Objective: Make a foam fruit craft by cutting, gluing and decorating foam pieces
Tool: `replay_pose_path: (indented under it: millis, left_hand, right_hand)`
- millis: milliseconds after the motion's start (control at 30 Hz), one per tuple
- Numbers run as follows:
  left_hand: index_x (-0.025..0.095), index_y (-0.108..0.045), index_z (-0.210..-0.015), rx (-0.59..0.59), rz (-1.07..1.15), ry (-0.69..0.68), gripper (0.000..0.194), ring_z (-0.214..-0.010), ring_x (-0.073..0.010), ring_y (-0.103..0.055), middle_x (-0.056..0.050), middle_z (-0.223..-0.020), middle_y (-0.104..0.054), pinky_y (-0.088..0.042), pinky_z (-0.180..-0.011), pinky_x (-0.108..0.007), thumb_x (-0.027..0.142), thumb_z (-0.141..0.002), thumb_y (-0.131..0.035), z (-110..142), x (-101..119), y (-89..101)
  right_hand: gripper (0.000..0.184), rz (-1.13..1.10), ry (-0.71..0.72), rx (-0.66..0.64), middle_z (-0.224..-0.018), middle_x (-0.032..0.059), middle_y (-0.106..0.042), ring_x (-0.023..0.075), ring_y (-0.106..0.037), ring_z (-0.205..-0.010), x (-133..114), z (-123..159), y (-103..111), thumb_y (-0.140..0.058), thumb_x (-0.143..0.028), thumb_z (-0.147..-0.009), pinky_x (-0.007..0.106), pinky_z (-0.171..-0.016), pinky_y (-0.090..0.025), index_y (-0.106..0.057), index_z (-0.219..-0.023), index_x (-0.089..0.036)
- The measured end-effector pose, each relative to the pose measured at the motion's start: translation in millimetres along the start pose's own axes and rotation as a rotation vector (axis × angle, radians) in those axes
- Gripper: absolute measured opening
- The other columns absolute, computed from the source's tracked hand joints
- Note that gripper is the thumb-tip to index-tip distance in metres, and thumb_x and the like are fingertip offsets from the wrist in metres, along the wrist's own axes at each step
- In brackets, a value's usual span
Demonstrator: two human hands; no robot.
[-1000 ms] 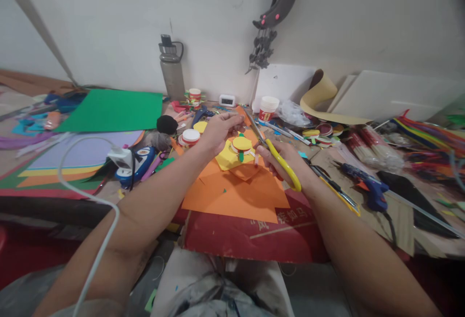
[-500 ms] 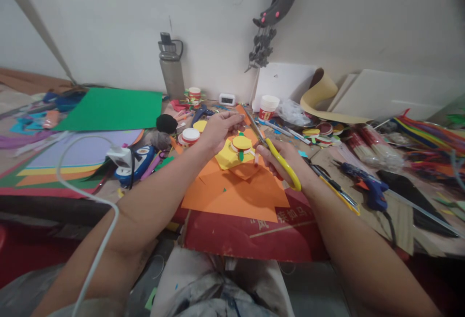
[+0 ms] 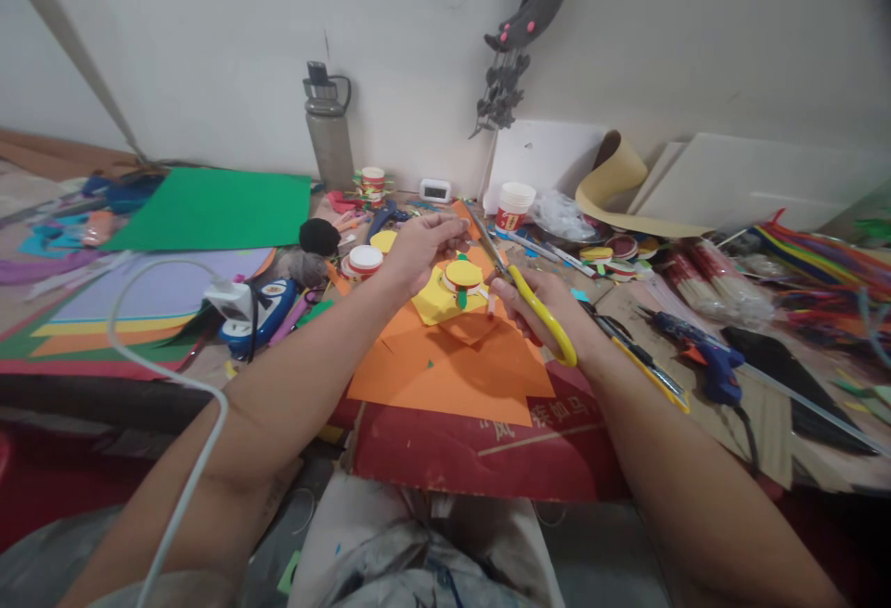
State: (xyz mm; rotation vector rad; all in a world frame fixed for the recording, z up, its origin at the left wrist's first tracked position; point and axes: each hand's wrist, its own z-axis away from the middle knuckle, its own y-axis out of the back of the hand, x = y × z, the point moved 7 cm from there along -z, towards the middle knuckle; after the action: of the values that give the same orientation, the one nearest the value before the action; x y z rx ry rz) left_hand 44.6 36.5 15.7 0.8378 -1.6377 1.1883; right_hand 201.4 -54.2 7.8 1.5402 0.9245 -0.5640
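My left hand (image 3: 426, 251) is closed, with its fingertips pinching a small piece of orange paper (image 3: 461, 210). My right hand (image 3: 539, 304) grips yellow-handled scissors (image 3: 539, 306), whose blades point up and away beside that orange paper. Whether the blades are cutting into it I cannot tell. Between and below my hands sits a paper-cup piece with a round yellow top (image 3: 463, 275) and green tabs. It rests on a yellow paper sheet (image 3: 432, 309), which lies over larger orange sheets (image 3: 445, 376).
A white-and-red paper cup (image 3: 513, 209) stands behind my hands, and a grey bottle (image 3: 329, 139) is against the wall. Cutters (image 3: 644, 362) and a blue glue gun (image 3: 716, 371) lie at right. Green paper (image 3: 215, 209) is at left. A white cable (image 3: 209, 441) crosses above my left arm.
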Motion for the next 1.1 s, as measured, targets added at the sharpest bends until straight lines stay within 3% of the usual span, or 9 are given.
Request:
replay_pose_path:
  millis: [600,1100]
  left_hand:
    - [0.014,-0.066,-0.073,-0.001,-0.001,0.011,0.019,-0.058,-0.0062,-0.059,0.001,-0.063,-0.066,-0.039,-0.059,-0.019,0.022,-0.075,-0.083,1.0,0.7,-0.7]
    - [0.013,-0.064,-0.069,0.028,0.019,0.032,0.021,-0.055,-0.0051,-0.059,0.001,-0.063,-0.066,-0.040,-0.059,-0.019,0.018,-0.079,-0.082,2.8,2.4,-1.3]
  right_hand:
    - [0.055,-0.015,-0.006,0.005,-0.058,-0.0016,-0.052,0.0123,-0.046,-0.053,1.2,0.8,-0.8,-0.055,-0.074,-0.091,0.025,-0.050,-0.033,-0.053,-0.075,-0.022]
    - [0.055,0.046,-0.012,0.059,-0.053,-0.0010,-0.053,0.0146,-0.050,-0.051,1.4,0.4,0.6,-0.058,-0.074,-0.089,0.026,-0.050,-0.035,-0.068,-0.085,-0.019]
